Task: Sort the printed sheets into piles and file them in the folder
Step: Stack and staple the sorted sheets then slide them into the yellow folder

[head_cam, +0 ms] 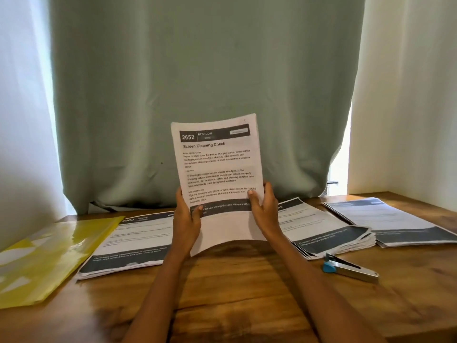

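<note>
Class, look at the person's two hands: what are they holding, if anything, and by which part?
Both hands hold an upright white printed sheet headed "Screen Cleaning Check": left hand grips its lower left edge, right hand its lower right edge.

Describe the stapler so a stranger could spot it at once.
Start at the wooden table and go to its right side, just in front of the fanned pile of printed sheets. The small silver metal stapler with a blue end lies there, the only non-paper item nearby.

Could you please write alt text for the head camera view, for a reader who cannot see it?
Both hands, left hand and right hand, hold a stack of printed sheets upright over a wooden table. Three paper piles lie behind it, a yellow folder at the left and a stapler at the right.
</note>
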